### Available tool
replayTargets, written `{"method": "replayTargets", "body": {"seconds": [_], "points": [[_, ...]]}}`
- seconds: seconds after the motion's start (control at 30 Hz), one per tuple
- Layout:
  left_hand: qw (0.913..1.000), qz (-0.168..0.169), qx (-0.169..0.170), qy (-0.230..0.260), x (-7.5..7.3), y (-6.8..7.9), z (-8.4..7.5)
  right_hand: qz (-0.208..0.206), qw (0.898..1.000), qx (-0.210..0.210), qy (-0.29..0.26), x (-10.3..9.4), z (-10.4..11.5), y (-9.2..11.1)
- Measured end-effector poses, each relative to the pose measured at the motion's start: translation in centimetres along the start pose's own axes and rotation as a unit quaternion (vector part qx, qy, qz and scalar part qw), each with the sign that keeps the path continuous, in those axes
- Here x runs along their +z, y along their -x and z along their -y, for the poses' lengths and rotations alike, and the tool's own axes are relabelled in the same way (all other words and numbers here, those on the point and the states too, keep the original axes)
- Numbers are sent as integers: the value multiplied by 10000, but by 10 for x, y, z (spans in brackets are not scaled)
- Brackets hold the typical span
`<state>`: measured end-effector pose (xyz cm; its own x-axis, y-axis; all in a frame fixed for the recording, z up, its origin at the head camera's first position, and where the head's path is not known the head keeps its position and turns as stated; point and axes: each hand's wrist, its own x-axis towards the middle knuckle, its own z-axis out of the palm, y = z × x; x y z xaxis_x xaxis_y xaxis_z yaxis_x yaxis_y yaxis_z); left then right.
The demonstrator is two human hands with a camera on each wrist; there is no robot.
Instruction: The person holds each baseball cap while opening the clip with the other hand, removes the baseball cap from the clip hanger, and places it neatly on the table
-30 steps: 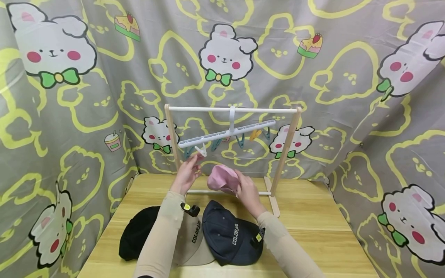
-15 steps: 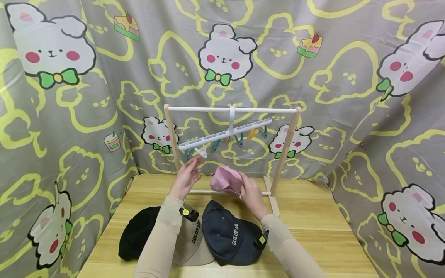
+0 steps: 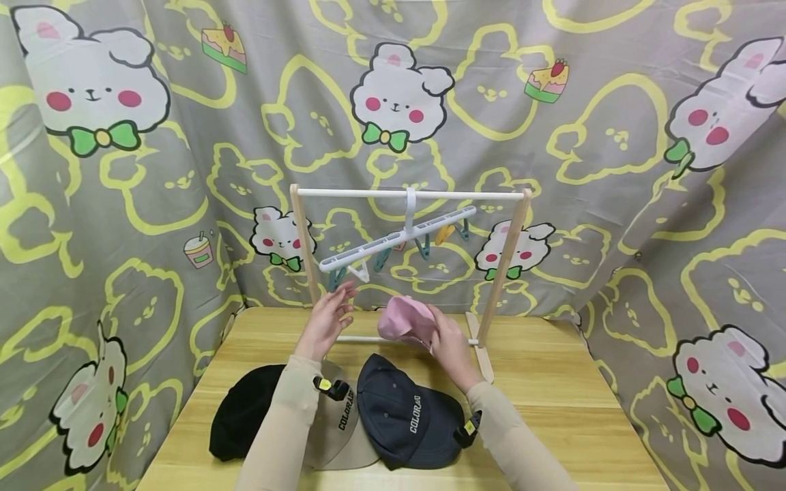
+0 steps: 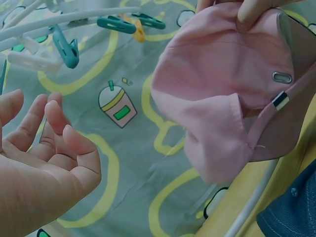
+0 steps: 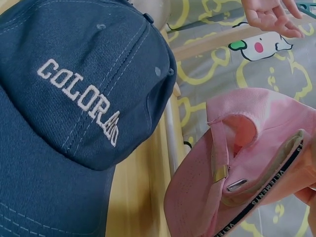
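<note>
A pink baseball cap is held up in front of the rack by my right hand, whose fingers and thumb pinch its edge. The left wrist view shows the adjustable back strap with a metal buckle. My left hand is raised with loosely bent fingers and holds nothing. It is just below the left end of a pale clip hanger, near a white clip. Teal clips and one yellow clip also dangle from the hanger, which tilts down to the left.
The hanger hooks over the white top bar of a wooden rack on the table. In front lie a black cap, a beige cap and a navy cap lettered COLORADO. A patterned curtain surrounds the table.
My right hand has moved slightly right and down with the pink cap. The left hand has dropped a little from the white clip. The hanger has swung, its left end lower.
</note>
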<state>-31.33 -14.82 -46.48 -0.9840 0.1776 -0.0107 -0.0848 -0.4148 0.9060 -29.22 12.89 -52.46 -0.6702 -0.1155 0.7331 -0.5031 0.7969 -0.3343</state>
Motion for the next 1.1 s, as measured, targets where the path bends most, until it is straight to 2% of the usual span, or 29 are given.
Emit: {"method": "replayTargets", "body": {"seconds": [0.33, 0.7, 1.0, 1.1], "points": [[9999, -100, -5, 81, -6, 13, 5, 74, 9998, 161, -24, -5, -6, 5], [9996, -217, 57, 168, -11, 23, 13, -120, 9999, 58, -95, -9, -11, 10], [9978, -431, -57, 507, -16, 29, 20, -269, 9996, 102, -15, -16, -16, 16], [9975, -402, -78, 575, -18, 32, 22, -263, 9995, 146, 30, -18, -18, 18]]}}
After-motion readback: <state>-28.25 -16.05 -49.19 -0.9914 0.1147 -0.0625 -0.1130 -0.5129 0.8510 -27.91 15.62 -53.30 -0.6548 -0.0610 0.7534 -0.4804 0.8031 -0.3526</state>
